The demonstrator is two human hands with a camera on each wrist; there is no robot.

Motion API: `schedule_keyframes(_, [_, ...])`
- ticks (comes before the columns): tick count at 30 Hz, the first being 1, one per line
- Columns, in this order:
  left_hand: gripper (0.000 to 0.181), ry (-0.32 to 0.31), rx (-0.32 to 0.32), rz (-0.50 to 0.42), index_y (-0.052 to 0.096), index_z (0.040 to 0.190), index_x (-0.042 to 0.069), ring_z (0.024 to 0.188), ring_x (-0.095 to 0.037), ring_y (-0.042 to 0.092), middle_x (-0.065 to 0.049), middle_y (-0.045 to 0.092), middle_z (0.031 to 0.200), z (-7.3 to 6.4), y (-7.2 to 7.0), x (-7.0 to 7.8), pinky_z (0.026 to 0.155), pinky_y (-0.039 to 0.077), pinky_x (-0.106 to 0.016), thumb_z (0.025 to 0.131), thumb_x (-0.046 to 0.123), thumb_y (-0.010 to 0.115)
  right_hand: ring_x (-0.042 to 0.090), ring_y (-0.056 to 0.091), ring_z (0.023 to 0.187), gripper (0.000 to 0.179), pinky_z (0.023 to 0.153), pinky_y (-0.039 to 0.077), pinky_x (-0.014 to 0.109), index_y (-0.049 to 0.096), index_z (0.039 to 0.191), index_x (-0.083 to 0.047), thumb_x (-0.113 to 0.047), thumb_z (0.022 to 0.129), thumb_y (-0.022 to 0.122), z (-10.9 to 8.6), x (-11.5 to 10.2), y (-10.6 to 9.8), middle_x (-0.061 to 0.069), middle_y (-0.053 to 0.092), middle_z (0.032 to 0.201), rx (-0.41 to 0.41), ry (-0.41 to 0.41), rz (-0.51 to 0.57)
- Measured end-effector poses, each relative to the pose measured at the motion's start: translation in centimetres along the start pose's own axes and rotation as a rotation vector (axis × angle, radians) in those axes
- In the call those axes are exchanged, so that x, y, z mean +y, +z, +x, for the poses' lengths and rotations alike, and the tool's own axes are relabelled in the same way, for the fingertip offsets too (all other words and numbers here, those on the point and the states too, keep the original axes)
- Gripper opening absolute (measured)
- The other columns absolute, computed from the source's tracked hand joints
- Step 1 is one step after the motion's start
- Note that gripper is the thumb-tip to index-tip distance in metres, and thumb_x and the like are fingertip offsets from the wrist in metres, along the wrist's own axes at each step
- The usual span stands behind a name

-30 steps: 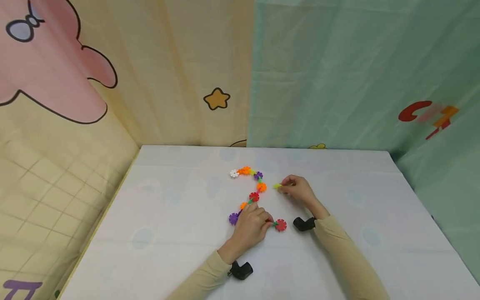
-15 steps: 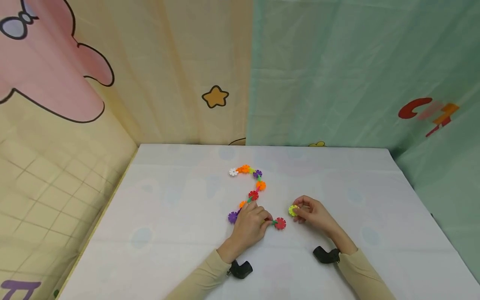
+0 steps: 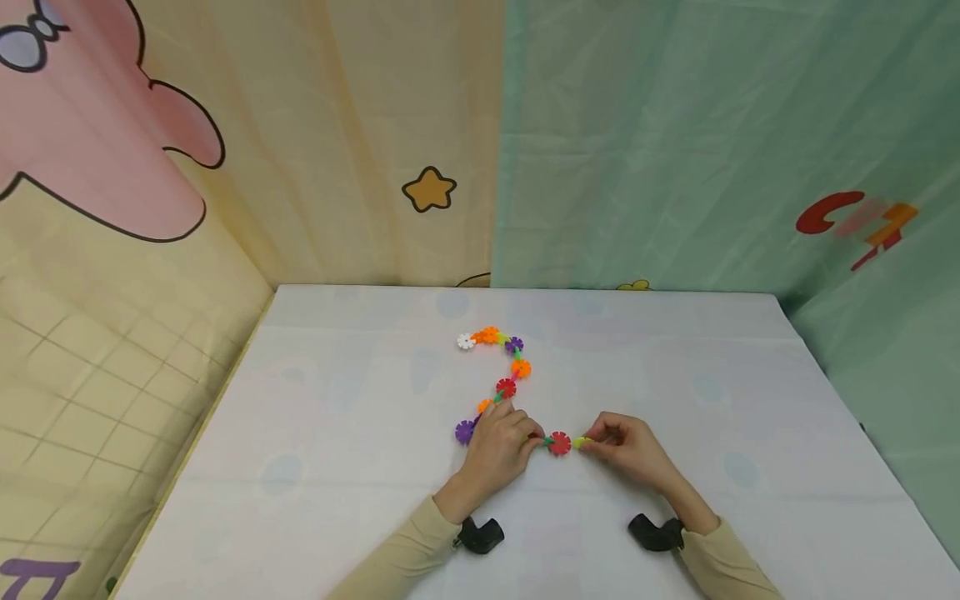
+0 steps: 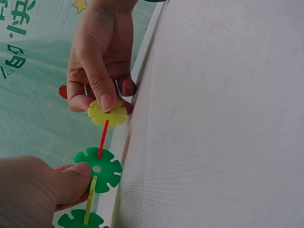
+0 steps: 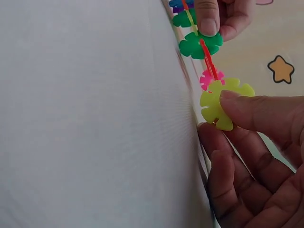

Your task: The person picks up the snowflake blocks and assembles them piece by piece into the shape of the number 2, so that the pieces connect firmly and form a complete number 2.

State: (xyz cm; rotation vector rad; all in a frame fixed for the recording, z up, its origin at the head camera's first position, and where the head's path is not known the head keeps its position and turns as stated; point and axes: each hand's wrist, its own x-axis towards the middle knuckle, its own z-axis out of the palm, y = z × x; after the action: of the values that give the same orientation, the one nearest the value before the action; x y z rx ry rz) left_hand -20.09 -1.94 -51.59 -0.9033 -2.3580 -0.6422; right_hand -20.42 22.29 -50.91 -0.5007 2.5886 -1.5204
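Note:
My left hand pinches a green snowflake disc in a chain of notched plastic discs. In the right hand, a yellow snowflake disc is held between thumb and fingers. Between these two discs is a red snowflake disc, seen edge-on in both wrist views. The yellow disc's edge meets the red one; how deeply the slots engage I cannot tell. Beyond the left hand the chain curves away to a white disc, passing orange and purple discs. The left hand covers part of it.
A white-covered table carries the chain near its middle. Printed curtains hang behind its far edge and at the sides. Black wrist-worn devices sit by both cuffs.
My right hand has come nearer and down, turning the yellow disc and bringing it against the red disc. The left hand has kept its hold with little movement.

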Motion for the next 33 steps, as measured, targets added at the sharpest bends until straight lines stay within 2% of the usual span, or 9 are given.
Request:
schedule_keyframes(10, [0.005,0.017,-0.013,0.0,0.074,0.077,0.014,0.069,-0.011,0.042,0.007,0.062,0.072,0.1,0.0,0.1,0.063,0.034,-0.023,0.08,0.016,0.077,0.006,0.048,0.053,0.021,0.047,0.041,0.022,0.063,0.07,-0.02,-0.008,0.076,0.08,0.1,-0.3,0.8,-0.01,0.061,0.068,0.056,-0.087,-0.088])
schedule_keyframes(15, [0.006,0.034,-0.018,0.005,0.072,0.075,0.015,0.068,-0.011,0.041,0.007,0.061,0.07,0.1,0.4,0.1,0.063,0.033,-0.023,0.08,0.014,0.076,0.004,0.052,0.056,0.024,0.049,0.045,0.02,0.061,0.067,-0.016,-0.004,0.074,0.08,0.2,-0.2,1.1,-0.007,0.062,0.067,0.069,-0.117,-0.052])
schedule_keyframes(22, [0.01,0.048,0.029,0.018,0.07,0.071,0.015,0.065,-0.012,0.042,0.007,0.06,0.068,0.0,0.5,0.0,0.061,0.033,-0.023,0.076,0.013,0.078,0.003,0.054,0.059,0.026,0.051,0.047,0.02,0.061,0.066,-0.016,-0.001,0.072,0.081,0.4,-0.1,1.1,-0.008,0.063,0.068,0.06,-0.176,-0.048])
schedule_keyframes(33, [0.012,0.038,0.072,-0.024,0.069,0.069,0.014,0.064,-0.012,0.044,0.007,0.06,0.066,0.0,0.8,-0.1,0.06,0.034,-0.023,0.073,0.008,0.078,0.004,0.056,0.06,0.029,0.052,0.049,0.02,0.06,0.066,-0.017,0.001,0.071,0.081,0.7,0.2,1.1,-0.01,0.063,0.069,0.061,-0.231,-0.066])
